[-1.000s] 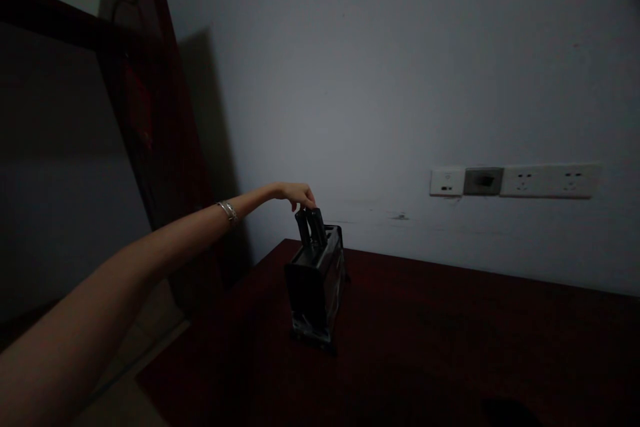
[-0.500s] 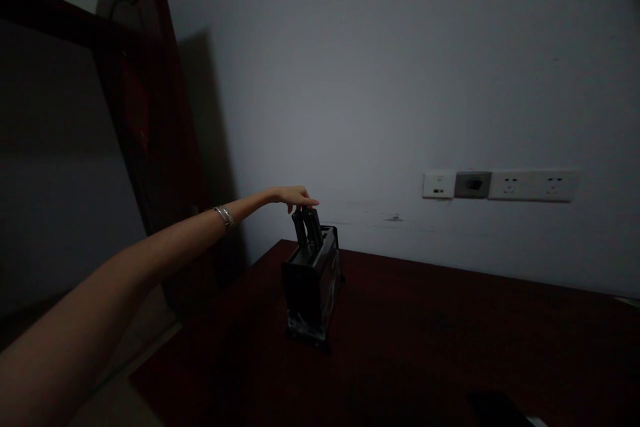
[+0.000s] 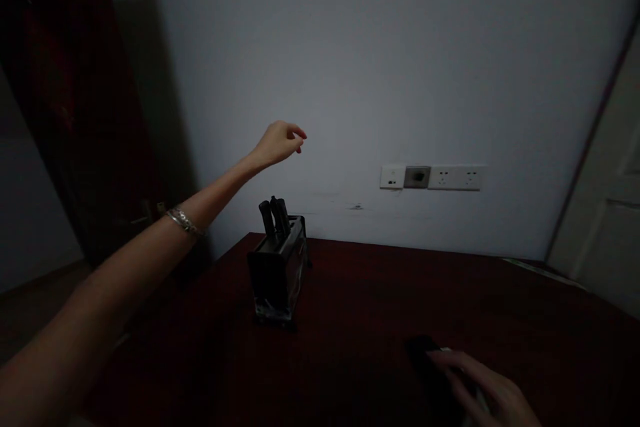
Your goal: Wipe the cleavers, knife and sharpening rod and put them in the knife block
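My left hand (image 3: 283, 140), a metal bracelet on its wrist, is raised in front of the wall, above and apart from the knife block. Its fingers are loosely bent with a small gap at the thumb, and nothing shows in them. Below it, the dark knife block (image 3: 270, 277) stands upright on the table, several black handles (image 3: 275, 220) sticking out of its top. At the lower right my right hand (image 3: 493, 390) has its fingers closed around something pale, mostly hidden and too dim to name. Beside those fingers lies a black, elongated object (image 3: 423, 353).
The dark red table (image 3: 360, 293) reaches back to the pale wall (image 3: 340, 67). A row of switches and sockets (image 3: 433, 177) is set in the wall. A dark red door frame (image 3: 120, 80) is at the left, a pale panelled door (image 3: 613, 213) at the right.
My left hand has let go of the black handles and risen above the block. My right hand has come into view at the lower right. The view has turned right.
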`<state>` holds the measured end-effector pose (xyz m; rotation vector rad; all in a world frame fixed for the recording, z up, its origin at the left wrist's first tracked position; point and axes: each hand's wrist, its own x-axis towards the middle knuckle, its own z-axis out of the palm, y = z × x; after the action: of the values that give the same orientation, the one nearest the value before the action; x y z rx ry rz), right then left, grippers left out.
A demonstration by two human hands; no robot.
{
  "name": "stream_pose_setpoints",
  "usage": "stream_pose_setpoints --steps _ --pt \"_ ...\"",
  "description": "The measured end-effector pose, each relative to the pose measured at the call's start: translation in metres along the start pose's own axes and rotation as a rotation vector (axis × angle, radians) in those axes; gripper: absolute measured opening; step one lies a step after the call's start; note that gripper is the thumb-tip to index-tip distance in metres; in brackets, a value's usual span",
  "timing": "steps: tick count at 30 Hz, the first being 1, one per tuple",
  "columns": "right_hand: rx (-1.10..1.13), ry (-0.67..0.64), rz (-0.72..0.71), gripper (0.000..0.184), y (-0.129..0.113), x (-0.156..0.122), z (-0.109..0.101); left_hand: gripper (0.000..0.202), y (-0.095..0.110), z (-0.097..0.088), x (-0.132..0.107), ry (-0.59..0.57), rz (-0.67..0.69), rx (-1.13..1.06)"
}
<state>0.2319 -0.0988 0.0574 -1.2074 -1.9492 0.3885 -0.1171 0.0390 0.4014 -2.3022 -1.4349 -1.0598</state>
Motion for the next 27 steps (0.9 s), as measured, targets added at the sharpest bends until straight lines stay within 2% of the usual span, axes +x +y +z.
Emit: stream_pose_setpoints --steps 3,5,7,9,12,16,18,20,21,23,27 --pt "-0.033 -0.013 0.028 0.025 -0.008 0.011 -0.010 0.035 0.060 0.002 -0.026 0.098 0.151 -0.083" --pt "-0.053 -0.062 0.026 0.026 -0.012 0.019 -0.012 0.033 0.090 0.008 -0.051 0.143 0.190 -0.157" --pt "-0.085 -0.113 0.021 0.025 -0.013 0.027 -0.012 0.031 0.109 0.021 -0.078 0.145 0.150 -0.282" --pt "-0.126 -0.154 0.031 0.025 -0.010 0.034 -0.011 0.030 0.118 0.043 -0.104 0.071 0.073 -0.414" --pt "-0.174 -0.197 0.049 0.025 -0.002 0.042 -0.008 0.026 0.120 0.101 -0.143 -0.166 -0.015 -0.570" --pt "-0.214 -0.240 0.037 0.026 0.003 0.045 0.002 0.024 0.109 0.199 -0.190 -0.513 -0.156 -0.640" --pt "-0.228 -0.260 0.008 0.027 0.003 0.047 0.009 0.024 0.102 0.239 -0.208 -0.610 -0.275 -0.693" --pt "-0.231 -0.278 -0.024 0.027 0.002 0.053 0.018 0.024 0.096 0.263 -0.219 -0.654 -0.391 -0.755" --pt "-0.226 -0.280 -0.043 0.027 0.001 0.057 0.022 0.023 0.094 0.269 -0.222 -0.641 -0.419 -0.772" --pt "-0.203 -0.273 -0.091 0.027 0.000 0.070 0.031 0.023 0.090 0.270 -0.224 -0.566 -0.439 -0.780" --pt "-0.137 -0.281 -0.168 0.031 -0.002 0.106 0.049 0.020 0.083 0.239 -0.229 -0.420 -0.409 -0.698"
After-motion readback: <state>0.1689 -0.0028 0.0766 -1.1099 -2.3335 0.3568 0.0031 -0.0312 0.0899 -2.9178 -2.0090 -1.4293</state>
